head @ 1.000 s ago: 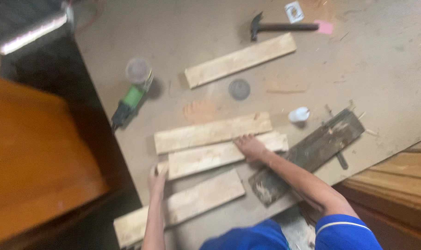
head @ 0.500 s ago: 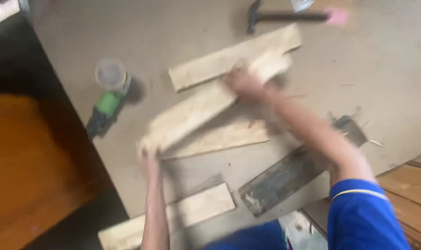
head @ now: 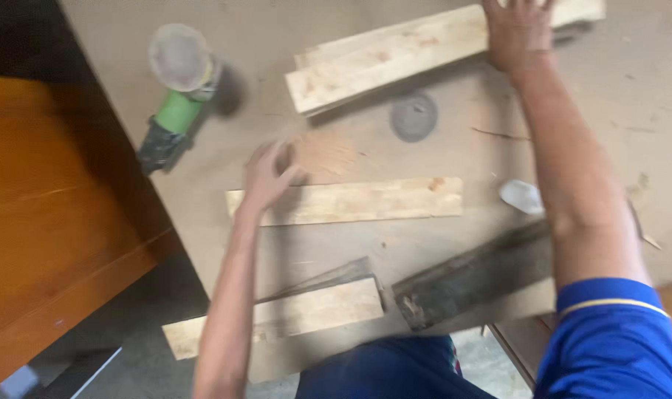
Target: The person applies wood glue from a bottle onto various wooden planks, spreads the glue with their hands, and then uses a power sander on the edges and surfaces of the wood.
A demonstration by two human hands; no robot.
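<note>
We see a green angle grinder (head: 175, 103) lying near the counter's (head: 631, 96) left edge, with a grey disc (head: 414, 117) loose mid-counter. A dark weathered plank (head: 472, 277) overhangs the near edge, and a small clear cup (head: 522, 196) lies just above it.

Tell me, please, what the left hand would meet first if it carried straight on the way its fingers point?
Probably the stacked pale planks; the left hand points up and slightly right across bare board, though blur leaves this unsure.
</note>
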